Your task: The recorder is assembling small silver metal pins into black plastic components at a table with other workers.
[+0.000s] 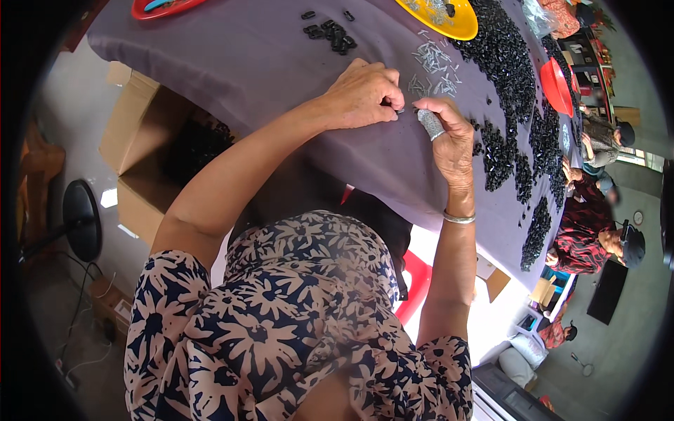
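Observation:
Over the table's near edge my left hand (365, 95) is closed in a pinch; a sliver of something small and greyish shows at its fingertips, too small to name. Close by on its right, my right hand (451, 133) is also closed, thumb and finger together, with a dark speck at the tips. A grey cover (431, 124) wraps one of its digits, and a bangle circles that wrist. Just beyond the hands lies a loose scatter of small clear sticks (434, 59). Farther left sits a little group of black plastic pieces (331, 35).
A large spread of small black parts (502, 63) covers the table's right side. A yellow plate (460, 27) holds clear pieces; red trays (556, 88) stand farther off. An open cardboard box (137, 126) with dark contents is below the left edge. Several people work along the right.

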`<state>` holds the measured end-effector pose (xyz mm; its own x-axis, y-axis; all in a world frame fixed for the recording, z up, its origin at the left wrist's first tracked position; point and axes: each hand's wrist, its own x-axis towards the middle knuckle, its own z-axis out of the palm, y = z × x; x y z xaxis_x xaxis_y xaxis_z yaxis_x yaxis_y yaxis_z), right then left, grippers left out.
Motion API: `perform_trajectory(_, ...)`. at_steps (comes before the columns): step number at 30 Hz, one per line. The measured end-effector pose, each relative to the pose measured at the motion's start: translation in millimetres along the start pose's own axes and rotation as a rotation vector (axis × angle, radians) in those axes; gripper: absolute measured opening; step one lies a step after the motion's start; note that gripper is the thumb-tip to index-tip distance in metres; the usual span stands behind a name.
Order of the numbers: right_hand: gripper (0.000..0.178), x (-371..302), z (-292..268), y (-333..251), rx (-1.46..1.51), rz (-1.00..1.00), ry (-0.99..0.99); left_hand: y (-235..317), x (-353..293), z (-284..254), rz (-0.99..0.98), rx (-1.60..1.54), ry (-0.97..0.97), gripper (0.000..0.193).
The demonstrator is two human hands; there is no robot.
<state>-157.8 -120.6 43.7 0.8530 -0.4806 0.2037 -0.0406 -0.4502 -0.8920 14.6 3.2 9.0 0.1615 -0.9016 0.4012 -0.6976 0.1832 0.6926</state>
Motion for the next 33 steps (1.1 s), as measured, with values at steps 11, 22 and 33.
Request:
perform_trajectory(11, 0.026, 10, 14, -33, -0.469, -0.154, -0.088, -1, 0, 2, -0.015, 0.018, -0.002, 0.007)
perform_trajectory(22, 0.028, 15, 16, -34, -0.484, -0.145, -0.145, -1, 1, 3, -0.028, 0.023, -0.016, 0.016)
perform_trajectory(33, 0.025, 7, 24, -25, -0.547, -0.234, -0.014, -2, 1, 7, 0.006, 0.090, 0.003, 0.009)
